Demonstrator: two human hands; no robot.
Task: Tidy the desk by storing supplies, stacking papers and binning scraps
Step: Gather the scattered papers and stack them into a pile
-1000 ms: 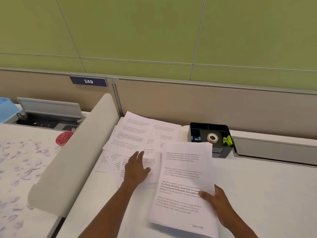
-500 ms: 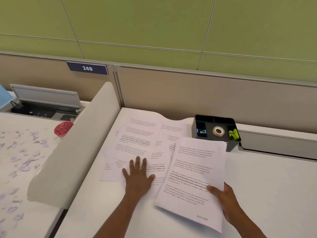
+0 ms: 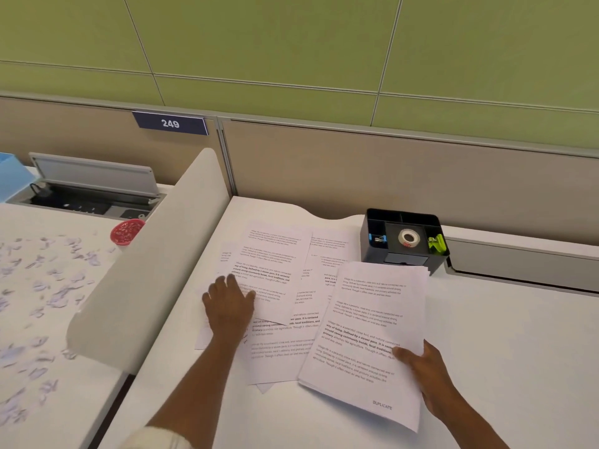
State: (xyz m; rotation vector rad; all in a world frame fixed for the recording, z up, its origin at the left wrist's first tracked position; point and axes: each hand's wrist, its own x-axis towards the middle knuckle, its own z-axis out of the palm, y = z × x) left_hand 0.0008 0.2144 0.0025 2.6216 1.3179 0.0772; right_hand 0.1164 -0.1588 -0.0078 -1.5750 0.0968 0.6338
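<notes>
The right hand (image 3: 421,371) holds a stack of papers (image 3: 369,335), thumb on top. The left hand (image 3: 228,303) lies flat and open on the loose sheets (image 3: 275,264).

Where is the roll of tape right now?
In the head view, the roll of tape lies in the middle compartment of the black desk organizer at the back right of the desk, between a blue clip and a green clip.

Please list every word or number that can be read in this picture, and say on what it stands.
"249": blue nameplate on the partition.
"DUPLICATE": bottom corner of the paper stack held by the right hand.
Bold lines there partly read "way of living. Defined by a slower pace".
Other body text on the loose sheets: too small.
</notes>
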